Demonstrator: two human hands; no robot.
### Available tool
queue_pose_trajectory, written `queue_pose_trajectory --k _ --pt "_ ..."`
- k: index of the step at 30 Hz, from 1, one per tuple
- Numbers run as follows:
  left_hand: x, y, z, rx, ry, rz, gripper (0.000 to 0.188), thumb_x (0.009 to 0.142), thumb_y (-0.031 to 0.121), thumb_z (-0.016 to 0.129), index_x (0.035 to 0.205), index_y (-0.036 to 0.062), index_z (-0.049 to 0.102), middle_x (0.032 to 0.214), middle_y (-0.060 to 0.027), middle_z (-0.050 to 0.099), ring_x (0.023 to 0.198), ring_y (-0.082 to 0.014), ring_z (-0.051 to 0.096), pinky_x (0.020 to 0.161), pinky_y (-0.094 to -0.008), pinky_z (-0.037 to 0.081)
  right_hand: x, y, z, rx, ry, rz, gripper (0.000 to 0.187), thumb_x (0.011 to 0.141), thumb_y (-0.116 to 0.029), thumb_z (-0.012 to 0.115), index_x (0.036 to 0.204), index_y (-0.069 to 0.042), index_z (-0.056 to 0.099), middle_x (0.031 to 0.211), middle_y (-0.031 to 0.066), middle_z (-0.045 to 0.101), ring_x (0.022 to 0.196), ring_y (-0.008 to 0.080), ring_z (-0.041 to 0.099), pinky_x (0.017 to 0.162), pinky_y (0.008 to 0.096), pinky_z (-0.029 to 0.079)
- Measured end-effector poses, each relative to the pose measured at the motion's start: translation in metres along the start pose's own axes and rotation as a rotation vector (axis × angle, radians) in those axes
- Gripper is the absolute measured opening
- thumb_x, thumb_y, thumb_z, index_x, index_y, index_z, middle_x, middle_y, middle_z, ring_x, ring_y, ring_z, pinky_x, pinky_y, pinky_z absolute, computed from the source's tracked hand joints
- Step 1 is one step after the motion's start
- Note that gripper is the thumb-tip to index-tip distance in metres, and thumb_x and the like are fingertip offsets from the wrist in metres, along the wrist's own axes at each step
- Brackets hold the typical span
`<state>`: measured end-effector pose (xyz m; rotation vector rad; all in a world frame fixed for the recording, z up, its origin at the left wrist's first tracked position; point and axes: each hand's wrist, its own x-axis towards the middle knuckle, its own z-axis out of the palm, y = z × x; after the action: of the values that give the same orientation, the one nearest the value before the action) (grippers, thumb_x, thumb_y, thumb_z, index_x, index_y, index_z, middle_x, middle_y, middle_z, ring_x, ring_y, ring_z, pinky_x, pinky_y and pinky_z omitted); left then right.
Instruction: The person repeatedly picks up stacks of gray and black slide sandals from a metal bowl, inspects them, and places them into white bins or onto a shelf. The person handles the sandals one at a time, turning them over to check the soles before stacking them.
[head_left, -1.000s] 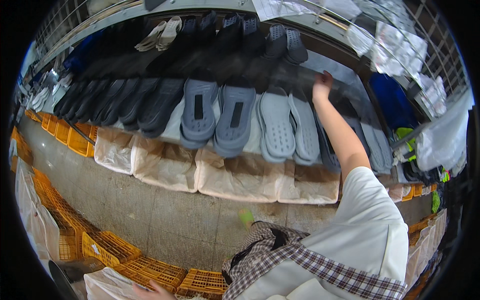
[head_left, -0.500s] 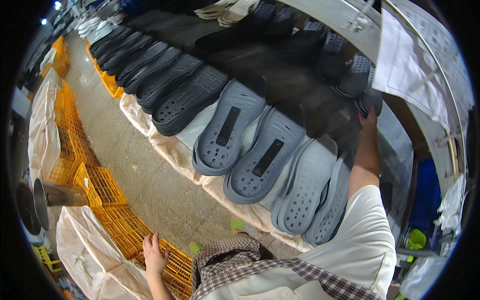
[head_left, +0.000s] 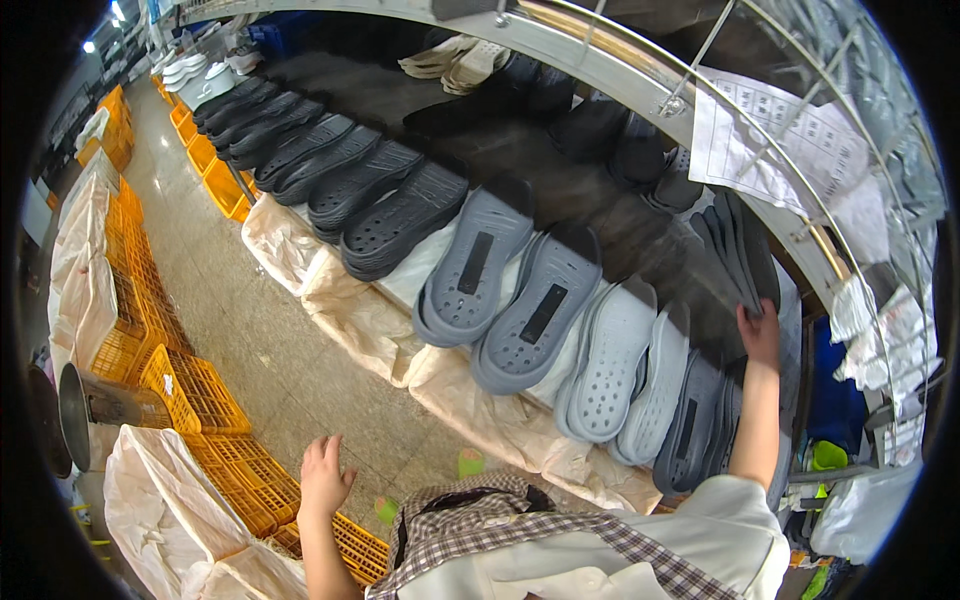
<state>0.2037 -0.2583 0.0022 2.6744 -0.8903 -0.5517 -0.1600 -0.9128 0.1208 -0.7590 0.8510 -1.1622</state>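
My right hand [head_left: 760,335] grips the lower end of a small stack of dark grey shoe soles [head_left: 738,250] at the right of the bench. The thumb and fingers close around their edge, and part of the stack is hidden. Nearer my body, below that arm, more dark grey soles [head_left: 690,425] lie on the bench, partly covered by the arm. Beside them rest light grey soles [head_left: 605,385] with round holes. Farther left are mid-grey soles with black inset strips [head_left: 540,315]. My left hand [head_left: 325,475] hangs over the floor by the crates, fingers spread, holding nothing.
Black soles [head_left: 400,225] continue in a row along the bench, over cream cloth [head_left: 350,315]. A metal rack with hanging paper sheets [head_left: 750,130] stands above the bench on the right. Yellow crates [head_left: 195,385] line the left, past the walkway floor [head_left: 260,340].
My right hand has brought the dark grey soles away from the far-side row, nearer to me. My left hand has risen slightly. The view has shifted, showing more of the rack and the right-hand soles.
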Motion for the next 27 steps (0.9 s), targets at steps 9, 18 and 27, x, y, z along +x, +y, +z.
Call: queue_pose_trajectory --k 9,18,27 --pt "0.010 0.060 -0.078 -0.608 0.019 0.640 0.065 0.077 0.020 0.069 0.133 0.0059 0.038 0.136 -0.0196 0.036 0.126 -0.0333 0.038 0.103 -0.0427 0.033 -0.323 0.046 0.079 0.050 -0.257 0.229 0.055 0.072 -0.011 0.058 0.124 0.001 0.043 0.114 0.0143 0.057 0.098 0.0286 0.059 0.085 0.0414 0.050" --pt "-0.019 0.055 -0.097 -2.122 0.052 0.360 0.069 0.085 0.029 0.063 0.137 0.0040 0.025 0.134 -0.0114 0.039 0.123 -0.0257 0.039 0.103 -0.0416 0.034 -0.472 0.202 0.208 -0.786 -1.050 -0.411 0.079 0.073 -0.012 0.066 0.139 -0.001 0.024 0.128 0.0171 0.038 0.116 0.0295 0.043 0.096 0.0385 0.037" --pt "-0.034 -0.037 -0.086 -2.164 -0.029 0.463 0.073 0.080 0.055 0.059 0.129 0.0034 0.042 0.123 -0.0097 0.054 0.112 -0.0241 0.053 0.094 -0.0402 0.045 -0.522 0.248 0.251 -0.412 -1.294 -0.110 0.086 0.073 -0.042 0.073 0.135 -0.007 0.025 0.133 0.0170 0.030 0.125 0.0307 0.032 0.105 0.0414 0.026"
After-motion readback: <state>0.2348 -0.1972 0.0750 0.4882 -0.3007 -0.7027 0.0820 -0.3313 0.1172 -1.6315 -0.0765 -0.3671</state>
